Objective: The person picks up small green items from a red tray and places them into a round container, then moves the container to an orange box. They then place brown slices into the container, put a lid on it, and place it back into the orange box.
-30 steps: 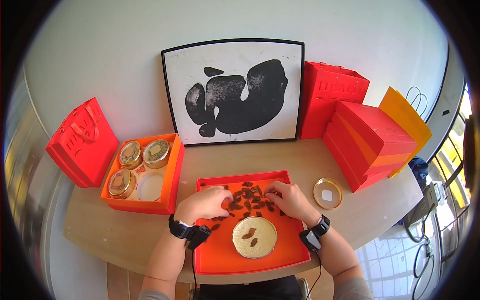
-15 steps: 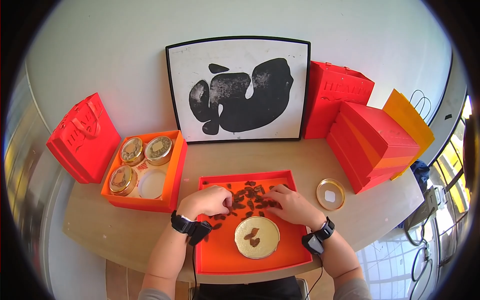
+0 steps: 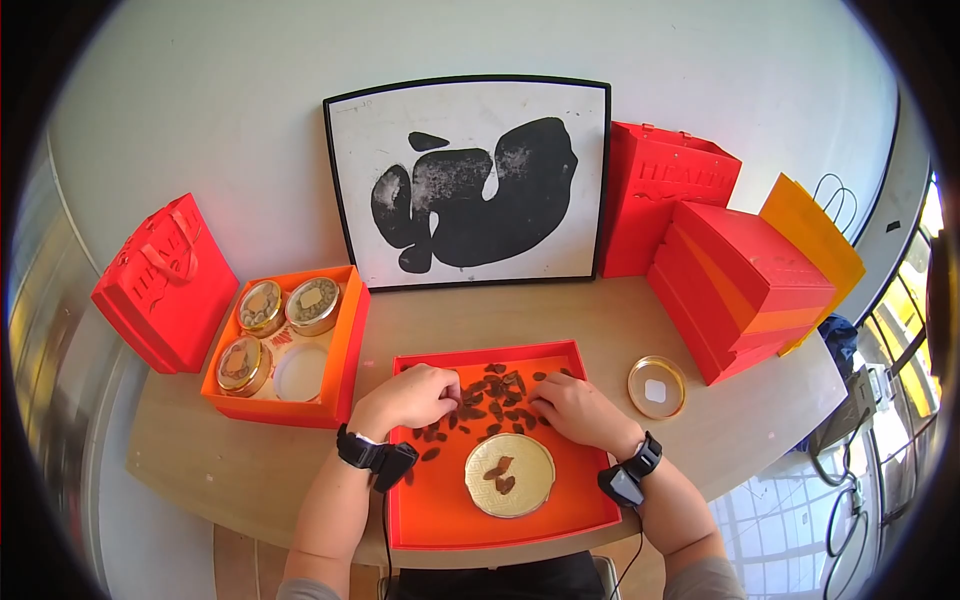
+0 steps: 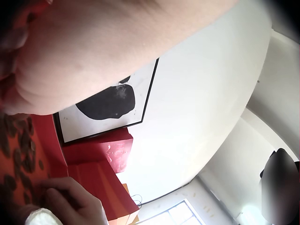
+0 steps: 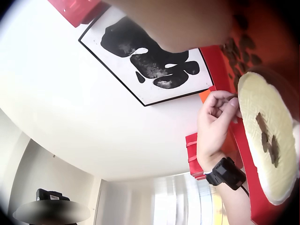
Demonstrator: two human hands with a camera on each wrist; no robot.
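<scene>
In the head view, small brown pieces [image 3: 495,385] lie scattered in an orange tray with a red rim [image 3: 605,522]. The left hand [image 3: 415,397] is over the tray's left side; the right wrist view shows that hand [image 5: 214,126] with thumb and fingers pinched around a dark piece. At the right of the scatter, the right hand [image 3: 585,410] has its fingers bent down among the pieces, their tips hidden. A round cream dish [image 3: 530,480], holding several brown pieces [image 3: 505,485], sits in the tray below both hands.
A gold-rimmed round lid [image 3: 657,387] lies right of the tray. To the left stand an orange box [image 3: 343,350] with three jars [image 3: 313,305] and a red bag [image 3: 170,285]. Behind are a framed picture [image 3: 470,190], another red bag [image 3: 665,190] and red boxes [image 3: 750,270].
Another brown piece now shows beside the lower one on the dish. The right hand's fingertips have shifted slightly down toward the dish. The left hand stays at the left of the scatter.
</scene>
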